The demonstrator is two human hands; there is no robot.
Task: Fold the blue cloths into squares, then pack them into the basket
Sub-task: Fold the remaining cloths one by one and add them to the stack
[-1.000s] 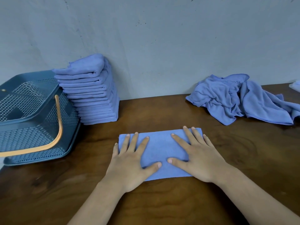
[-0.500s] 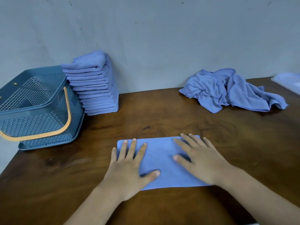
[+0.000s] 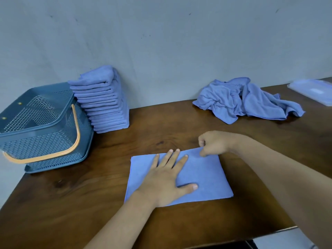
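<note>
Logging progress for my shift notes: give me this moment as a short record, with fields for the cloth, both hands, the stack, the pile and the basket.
cloth: folded rectangle, flat on the table
left hand: pressed flat on the cloth, fingers straight
right hand: pinches the cloth's far edge
folded stack: against the wall, beside the basket
basket: at the left, no cloth seen inside
unfolded pile: crumpled, far right

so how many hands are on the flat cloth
2: left hand flat on the cloth, right hand pinching its far edge; neither hidden.
</note>
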